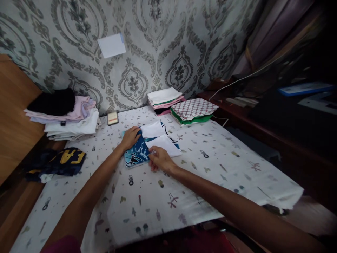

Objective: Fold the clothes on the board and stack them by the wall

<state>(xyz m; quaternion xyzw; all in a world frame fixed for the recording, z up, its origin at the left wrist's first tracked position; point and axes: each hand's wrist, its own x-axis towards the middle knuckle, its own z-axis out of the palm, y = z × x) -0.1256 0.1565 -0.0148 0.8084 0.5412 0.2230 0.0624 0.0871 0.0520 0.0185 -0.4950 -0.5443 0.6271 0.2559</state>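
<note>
Judging blue spider-print garment [135, 157] w/ white folded parts [168, 146] light, soft, limp, not fragile; prob. prone to slide at loose folds. Best held by folded edges, w/ palm flat on top. Lying on cloth-covered table [195, 189], b/w hands: under L hand [131, 137] at far-left edge, fingers outstretched, unclenched; touching R hand [160, 159] at near edge, fingers curled, cannot tell if clamped on cloth.

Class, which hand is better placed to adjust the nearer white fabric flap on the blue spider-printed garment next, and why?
The right hand, likely: it is at the near edge of the nearer white flap, while the left hand rests on the blue garment beside the farther white flap.
</note>
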